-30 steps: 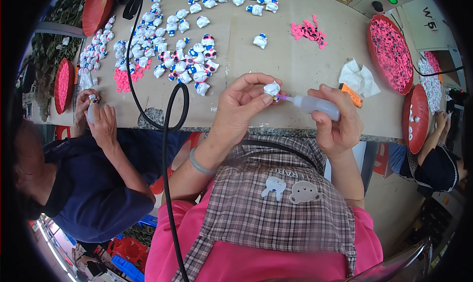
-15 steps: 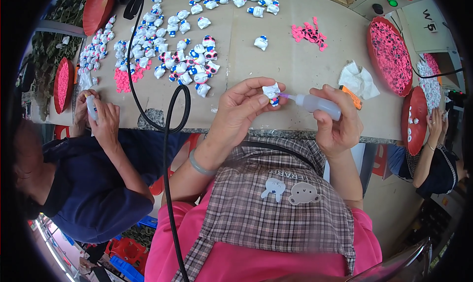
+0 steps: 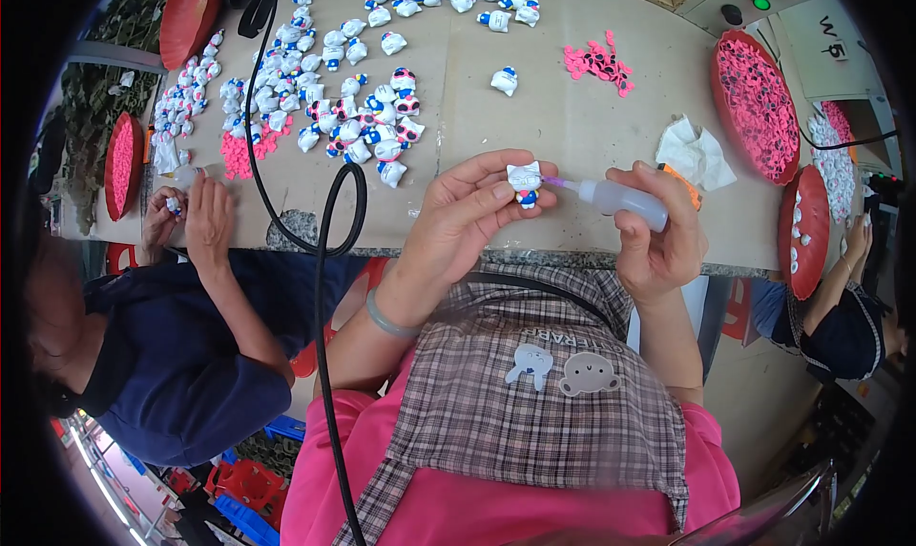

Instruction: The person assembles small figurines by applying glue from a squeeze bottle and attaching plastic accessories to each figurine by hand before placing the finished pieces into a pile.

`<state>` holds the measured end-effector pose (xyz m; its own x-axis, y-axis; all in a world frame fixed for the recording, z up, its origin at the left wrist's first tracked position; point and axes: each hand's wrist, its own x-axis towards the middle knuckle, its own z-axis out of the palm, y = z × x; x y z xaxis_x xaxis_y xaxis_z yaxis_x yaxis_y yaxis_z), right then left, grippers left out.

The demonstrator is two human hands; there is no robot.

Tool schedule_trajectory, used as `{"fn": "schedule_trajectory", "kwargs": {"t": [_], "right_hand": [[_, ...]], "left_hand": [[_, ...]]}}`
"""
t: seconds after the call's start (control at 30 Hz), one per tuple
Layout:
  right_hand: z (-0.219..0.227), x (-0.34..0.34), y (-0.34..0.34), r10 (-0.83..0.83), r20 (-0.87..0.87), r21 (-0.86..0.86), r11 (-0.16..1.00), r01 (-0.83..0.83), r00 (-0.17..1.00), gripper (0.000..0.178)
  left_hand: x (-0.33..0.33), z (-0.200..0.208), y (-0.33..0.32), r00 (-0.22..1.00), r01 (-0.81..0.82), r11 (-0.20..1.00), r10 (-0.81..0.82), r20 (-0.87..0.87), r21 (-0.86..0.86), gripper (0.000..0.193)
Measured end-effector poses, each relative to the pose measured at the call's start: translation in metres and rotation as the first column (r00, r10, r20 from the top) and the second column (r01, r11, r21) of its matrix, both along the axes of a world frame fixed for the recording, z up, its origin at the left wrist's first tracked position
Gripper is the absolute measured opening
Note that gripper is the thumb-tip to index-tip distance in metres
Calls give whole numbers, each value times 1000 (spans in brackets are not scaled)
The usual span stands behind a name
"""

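Observation:
Between the thumb and fingers of my left hand (image 3: 477,202) is a small white cat figurine (image 3: 524,181) with blue and yellow on its lower body. My right hand (image 3: 663,231) grips a translucent squeeze bottle (image 3: 625,202), tilted sideways. Its purple tip is right beside the figurine's head; whether it touches I cannot tell. On the table ahead stands a single figurine (image 3: 505,81), apart from a cluster of similar figurines (image 3: 382,116), some with pink pieces on them. Loose pink pieces (image 3: 599,63) lie in a small pile to the right.
A black cable (image 3: 329,202) loops over the table's front edge, left of my arm. At right are a crumpled white tissue (image 3: 695,155), an orange tool (image 3: 679,185) and a red tray (image 3: 754,107) of pink pieces. Co-workers sit on both sides; the left one's hand (image 3: 208,226) is near the table edge.
My left hand has turned the figurine more upright, and the bottle has shifted slightly right. The left co-worker has lowered a bottle to the table and holds a figurine; the right co-worker's hands have moved.

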<state>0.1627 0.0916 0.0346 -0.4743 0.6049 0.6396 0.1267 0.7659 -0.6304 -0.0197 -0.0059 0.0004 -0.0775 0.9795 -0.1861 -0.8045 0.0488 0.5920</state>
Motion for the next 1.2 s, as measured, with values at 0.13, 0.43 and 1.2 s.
{"fn": "schedule_trajectory", "kwargs": {"t": [0.13,0.43,1.2], "right_hand": [[0,0,0,4,-3,41,999,-4,1000,37],[1,-1,-4,45,0,-87,995,-44,999,37],[-25,12,110,-191,221,-680,673,292,956,21]], "left_hand": [[0,-1,0,1000,-9,1000,9,-11,22,33],[2,-3,3,999,-38,999,39,-37,29,33],[4,-4,7,995,-1,1000,-2,-95,-23,34]]}}
